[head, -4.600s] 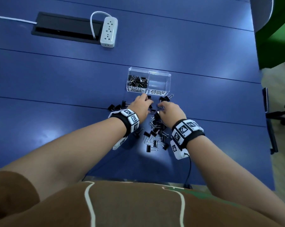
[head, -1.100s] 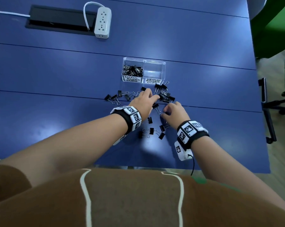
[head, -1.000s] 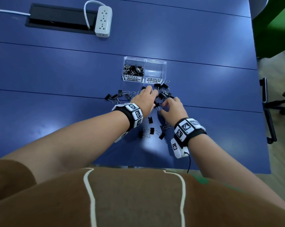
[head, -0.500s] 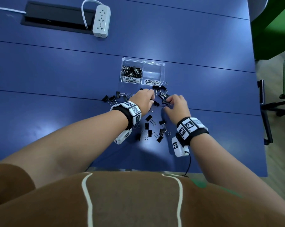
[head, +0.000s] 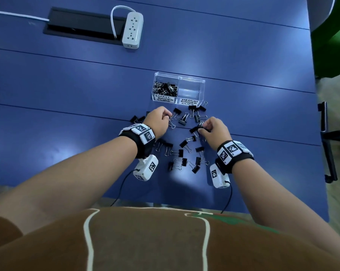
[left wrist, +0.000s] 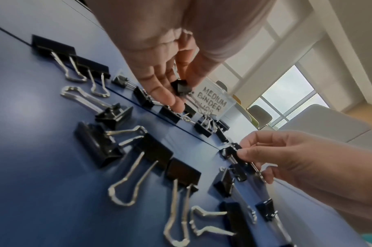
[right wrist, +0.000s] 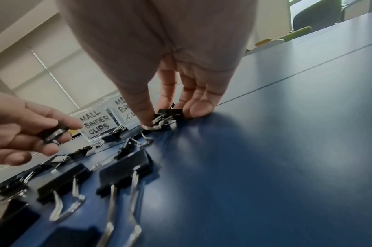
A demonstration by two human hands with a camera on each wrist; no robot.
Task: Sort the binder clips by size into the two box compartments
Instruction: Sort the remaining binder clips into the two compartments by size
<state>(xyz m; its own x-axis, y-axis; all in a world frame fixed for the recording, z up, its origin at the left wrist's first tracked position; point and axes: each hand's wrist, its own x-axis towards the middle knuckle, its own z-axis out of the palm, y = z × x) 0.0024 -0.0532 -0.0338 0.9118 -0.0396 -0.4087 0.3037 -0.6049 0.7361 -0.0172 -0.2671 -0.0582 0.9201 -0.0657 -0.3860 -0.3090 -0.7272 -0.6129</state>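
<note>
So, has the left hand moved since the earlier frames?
Yes: the left hand, pinching a small black binder clip, moved left, from below the clear plastic box's middle to below its left end.

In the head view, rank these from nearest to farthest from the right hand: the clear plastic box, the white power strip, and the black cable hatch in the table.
From the right hand:
1. Clear plastic two-compartment box, just ahead, slightly left.
2. White power strip, far ahead, left.
3. Black cable hatch set in the table, farther left, beyond the strip.

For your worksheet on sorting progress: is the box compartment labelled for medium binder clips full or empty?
Empty. In the head view the medium compartment shows only clear plastic, while the small compartment holds a heap of clips.
</note>
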